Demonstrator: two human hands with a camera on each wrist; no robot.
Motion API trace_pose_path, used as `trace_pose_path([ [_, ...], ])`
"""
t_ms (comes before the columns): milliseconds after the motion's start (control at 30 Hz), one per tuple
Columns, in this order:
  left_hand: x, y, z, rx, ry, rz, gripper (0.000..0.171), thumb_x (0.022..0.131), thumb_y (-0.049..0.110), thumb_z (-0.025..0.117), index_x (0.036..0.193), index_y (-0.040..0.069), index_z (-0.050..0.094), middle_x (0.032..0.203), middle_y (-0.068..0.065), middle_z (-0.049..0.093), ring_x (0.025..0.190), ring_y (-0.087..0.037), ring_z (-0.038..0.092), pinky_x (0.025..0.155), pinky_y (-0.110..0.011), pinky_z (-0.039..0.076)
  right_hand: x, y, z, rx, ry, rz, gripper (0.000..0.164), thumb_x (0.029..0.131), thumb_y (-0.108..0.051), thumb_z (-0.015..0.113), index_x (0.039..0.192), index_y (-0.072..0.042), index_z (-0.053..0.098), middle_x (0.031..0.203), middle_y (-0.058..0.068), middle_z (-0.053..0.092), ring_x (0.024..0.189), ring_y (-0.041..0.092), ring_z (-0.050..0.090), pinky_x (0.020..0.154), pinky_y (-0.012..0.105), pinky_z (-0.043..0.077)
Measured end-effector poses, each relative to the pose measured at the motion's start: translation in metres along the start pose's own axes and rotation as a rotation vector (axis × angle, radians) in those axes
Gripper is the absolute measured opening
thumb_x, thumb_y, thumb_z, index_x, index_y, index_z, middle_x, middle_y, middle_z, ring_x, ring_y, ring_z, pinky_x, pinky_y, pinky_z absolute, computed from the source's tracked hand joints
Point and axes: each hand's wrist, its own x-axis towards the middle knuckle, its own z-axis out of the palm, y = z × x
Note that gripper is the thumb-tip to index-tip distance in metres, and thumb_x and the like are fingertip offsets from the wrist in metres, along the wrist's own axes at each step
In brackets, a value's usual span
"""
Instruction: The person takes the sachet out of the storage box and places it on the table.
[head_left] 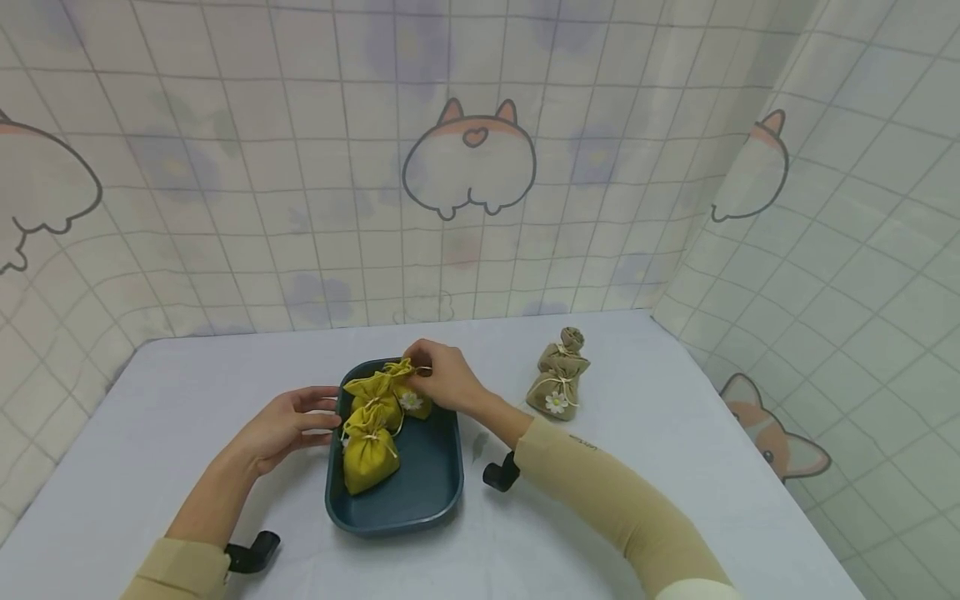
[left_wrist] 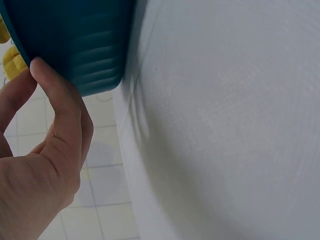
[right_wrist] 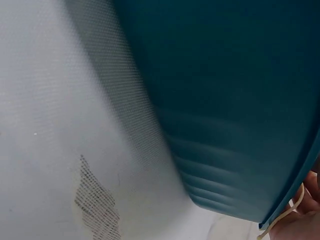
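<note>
Three yellow drawstring pouches (head_left: 371,462) lie in a dark teal tray (head_left: 423,492), clustered along its left side and far end. With its fingertips my right hand (head_left: 447,379) pinches the cord and neck of the pouch at the far right (head_left: 412,402), which bears a white flower. At the left rim, my left hand (head_left: 288,425) holds the tray's edge between thumb and fingers. The left wrist view shows those fingers (left_wrist: 60,107) against the outer wall. In the right wrist view, a pale cord (right_wrist: 292,210) hangs by the fingers; the tray hides most of that hand.
Beige drawstring pouches (head_left: 557,387), one with a white flower, lie on the white tabletop (head_left: 660,475) at the back right. A patterned cloth wall (head_left: 352,208) stands behind the table and along its sides.
</note>
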Motion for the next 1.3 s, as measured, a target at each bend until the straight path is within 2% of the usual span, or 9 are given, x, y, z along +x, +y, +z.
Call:
trace_pose_path([
  [233,0.001,-0.001,0.0,-0.001,0.009,-0.005,0.069,0.097,0.009,0.069,0.154,-0.007,0.033,0.147,-0.029,0.042,0.109,-0.021,0.063,0.09,-0.035,0.059,-0.002,0.002,0.001,0.025,0.062,0.003,0.021,0.093,0.0,0.073,0.112,-0.006,0.069,0.113,0.007,0.072,0.109,0.02,0.069,0.092,0.022,0.054],
  [533,0.002,-0.003,0.0,0.003,0.007,0.0,0.069,0.098,0.009,0.069,0.154,-0.007,0.032,0.148,-0.03,0.041,0.11,-0.022,0.063,0.09,-0.036,0.058,-0.004,0.0,-0.002,0.093,0.115,0.042,0.016,0.094,-0.003,0.075,0.109,-0.009,0.073,0.108,0.004,0.074,0.104,0.018,0.071,0.085,0.025,0.058],
  [833,0.002,-0.001,0.0,0.003,0.005,-0.011,0.07,0.098,0.01,0.069,0.155,-0.006,0.032,0.147,-0.029,0.041,0.109,-0.022,0.063,0.091,-0.036,0.058,-0.007,-0.008,-0.014,0.117,0.178,-0.004,0.015,0.093,-0.003,0.075,0.107,-0.009,0.073,0.106,0.003,0.074,0.101,0.018,0.071,0.078,0.025,0.059],
  [1300,0.0,0.0,0.0,-0.01,-0.008,-0.006,0.071,0.098,0.009,0.069,0.155,-0.006,0.031,0.147,-0.028,0.041,0.109,-0.02,0.063,0.091,-0.036,0.058,-0.015,-0.022,-0.033,0.18,0.228,-0.006,0.017,0.092,-0.004,0.076,0.108,-0.008,0.072,0.11,0.006,0.072,0.104,0.02,0.07,0.079,0.029,0.06],
])
